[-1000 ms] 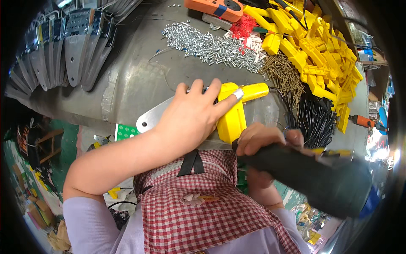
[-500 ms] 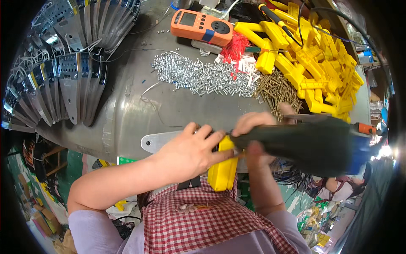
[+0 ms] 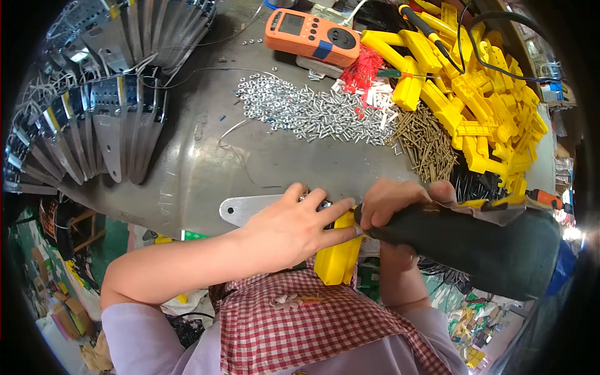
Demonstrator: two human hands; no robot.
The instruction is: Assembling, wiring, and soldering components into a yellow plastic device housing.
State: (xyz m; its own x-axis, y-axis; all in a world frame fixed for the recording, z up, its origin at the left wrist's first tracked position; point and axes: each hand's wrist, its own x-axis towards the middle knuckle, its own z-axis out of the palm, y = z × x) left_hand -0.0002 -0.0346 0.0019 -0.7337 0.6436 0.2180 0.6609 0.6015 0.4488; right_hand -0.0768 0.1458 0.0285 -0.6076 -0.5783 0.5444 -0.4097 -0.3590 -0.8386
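Note:
My left hand (image 3: 297, 219) is closed over a yellow plastic handle (image 3: 337, 257) at the table's near edge. A flat silver metal blade (image 3: 244, 209) with a hole in its rounded end sticks out to the left from under that hand. In my right hand (image 3: 400, 203) is a dark power screwdriver (image 3: 475, 247), held by its front part, its body reaching off to the right. The tool's narrow nose meets the side of the yellow handle. Fingers hide the exact contact point and any screw there.
Beyond my hands lie silver screws and nuts (image 3: 319, 112), brass-coloured screws (image 3: 425, 140) and a heap of yellow handle parts (image 3: 481, 112). An orange multimeter (image 3: 312, 37) lies at the back. Wired metal blades (image 3: 112, 131) are stacked at left. A soldering iron (image 3: 431, 34) rests on the yellow parts.
The screwdriver's rear end has swung downward, toward me, and its blur has gone. The view has shifted slightly, moving the scene right. My left hand keeps its hold on the handle.

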